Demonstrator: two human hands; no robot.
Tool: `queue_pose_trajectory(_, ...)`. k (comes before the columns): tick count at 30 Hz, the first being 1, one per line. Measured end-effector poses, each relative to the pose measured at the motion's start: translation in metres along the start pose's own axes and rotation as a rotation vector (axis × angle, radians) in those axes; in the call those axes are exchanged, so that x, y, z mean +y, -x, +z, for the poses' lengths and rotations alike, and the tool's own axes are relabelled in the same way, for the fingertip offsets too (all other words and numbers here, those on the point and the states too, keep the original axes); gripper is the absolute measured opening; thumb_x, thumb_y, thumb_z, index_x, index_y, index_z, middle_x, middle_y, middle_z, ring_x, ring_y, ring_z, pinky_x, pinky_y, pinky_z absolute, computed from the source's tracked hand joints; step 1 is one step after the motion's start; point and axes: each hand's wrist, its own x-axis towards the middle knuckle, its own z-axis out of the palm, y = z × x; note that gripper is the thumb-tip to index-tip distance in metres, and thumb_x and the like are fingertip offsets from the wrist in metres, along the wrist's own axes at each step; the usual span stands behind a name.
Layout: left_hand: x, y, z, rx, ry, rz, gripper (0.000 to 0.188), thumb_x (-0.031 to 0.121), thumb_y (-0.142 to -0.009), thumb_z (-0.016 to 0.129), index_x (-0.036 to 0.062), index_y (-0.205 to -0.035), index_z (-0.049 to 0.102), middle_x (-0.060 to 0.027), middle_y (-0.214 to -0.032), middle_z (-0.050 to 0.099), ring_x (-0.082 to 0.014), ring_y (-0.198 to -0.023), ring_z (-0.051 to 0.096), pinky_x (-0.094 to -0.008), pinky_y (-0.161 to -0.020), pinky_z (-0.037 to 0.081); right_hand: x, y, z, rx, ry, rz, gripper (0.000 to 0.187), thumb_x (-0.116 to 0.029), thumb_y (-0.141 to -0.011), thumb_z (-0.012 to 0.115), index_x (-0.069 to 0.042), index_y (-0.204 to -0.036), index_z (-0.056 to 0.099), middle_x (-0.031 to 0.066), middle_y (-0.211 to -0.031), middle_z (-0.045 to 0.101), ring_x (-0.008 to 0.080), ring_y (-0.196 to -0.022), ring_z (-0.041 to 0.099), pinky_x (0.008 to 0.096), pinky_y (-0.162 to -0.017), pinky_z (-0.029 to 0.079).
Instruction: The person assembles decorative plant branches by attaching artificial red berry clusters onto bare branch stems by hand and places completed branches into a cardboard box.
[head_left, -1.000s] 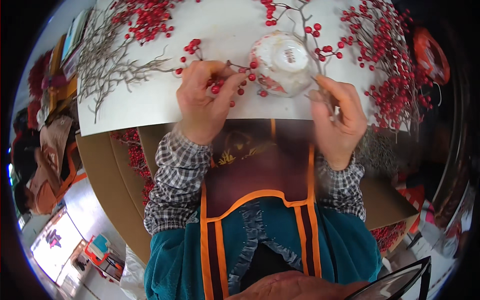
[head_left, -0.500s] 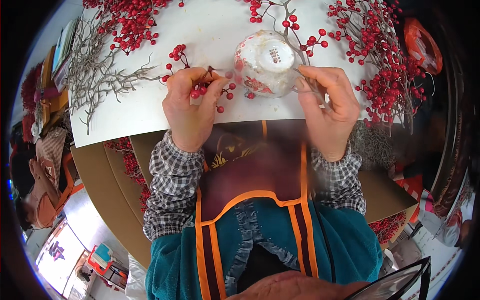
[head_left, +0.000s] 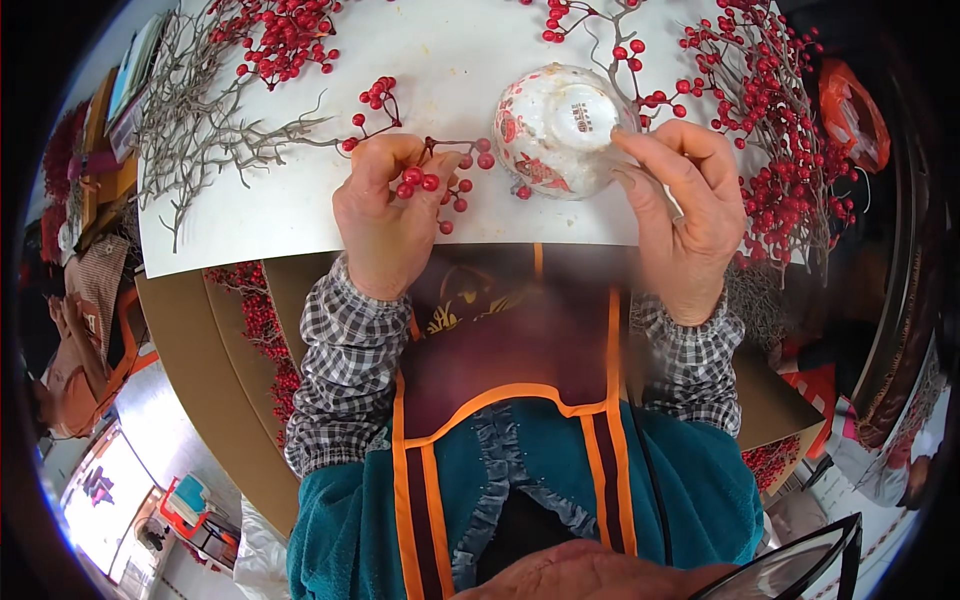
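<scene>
My left hand (head_left: 385, 215) is closed in a pinch on a small sprig of red berries (head_left: 430, 182), whose beads hang out past the fingertips. Beside it lies an upturned patterned bowl (head_left: 540, 110), white with red designs and a smeared, glossy surface. My right hand (head_left: 690, 205) is at the bowl's right side, thumb and forefinger closed around the thin stem of a grey-brown berry branch (head_left: 622, 75). That branch runs up behind the bowl toward the far edge; its lower end is hidden by my fingers.
Bare grey twigs (head_left: 215, 150) spread over the left of the white tabletop (head_left: 290, 215). Piles of red berries lie at far left (head_left: 285, 45) and at right (head_left: 785, 190). An orange plastic bag (head_left: 850, 115) sits beyond the right edge. Cardboard (head_left: 200, 330) stands below the table.
The whole view has shifted, so the bowl and branches appear farther right. My right hand has moved slightly right relative to the bowl. The left hand still holds its sprig.
</scene>
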Motion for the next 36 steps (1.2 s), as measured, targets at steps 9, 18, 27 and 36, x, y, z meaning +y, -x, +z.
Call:
queue_pose_trajectory(9,0.004,-0.003,-0.003,-0.014,0.174,-0.125,0.015,-0.004,-0.088,0.065,0.0007,-0.101,0.057,-0.0051,-0.087,0.062,-0.013,-0.077,0.064,-0.0243,-0.066,0.052,0.015,-0.009,-0.01,-0.055,-0.022,-0.208,0.034,-0.008,-0.07,0.081,-0.008,-0.102,0.072,0.0074,-0.09,0.065,0.0218,-0.076,0.06,0.0306,-0.063,0.048)
queue_pose_trajectory(18,0.018,-0.011,-0.008,-0.047,-0.005,-0.022,0.017,-0.008,-0.078,0.071,0.0033,-0.091,0.07,-0.0042,-0.088,0.064,-0.0109,-0.074,0.058,-0.0236,-0.064,0.05,0.012,-0.028,-0.018,-0.075,-0.098,-0.058,0.017,0.001,-0.076,0.072,-0.005,-0.091,0.067,0.0087,-0.088,0.064,0.0222,-0.075,0.06,0.0317,-0.062,0.048)
queue_pose_trajectory(27,0.027,-0.009,-0.007,-0.12,0.076,-0.01,0.024,-0.008,-0.074,0.07,0.0041,-0.094,0.073,-0.0034,-0.084,0.066,-0.0171,-0.082,0.055,-0.0275,-0.072,0.046,0.011,-0.04,-0.002,-0.274,0.002,-0.147,0.022,0.004,-0.073,0.067,-0.007,-0.092,0.068,0.0085,-0.091,0.06,0.0239,-0.076,0.06,0.0327,-0.063,0.049)
queue_pose_trajectory(36,0.019,-0.009,-0.007,-0.173,0.005,0.183,0.028,-0.006,-0.073,0.065,0.0055,-0.097,0.073,-0.0028,-0.085,0.069,-0.0174,-0.084,0.056,-0.0297,-0.079,0.045,-0.01,-0.054,0.005,-0.332,0.144,-0.074,0.018,0.005,-0.076,0.065,-0.002,-0.093,0.069,0.0098,-0.089,0.061,0.0233,-0.083,0.061,0.0313,-0.074,0.048)
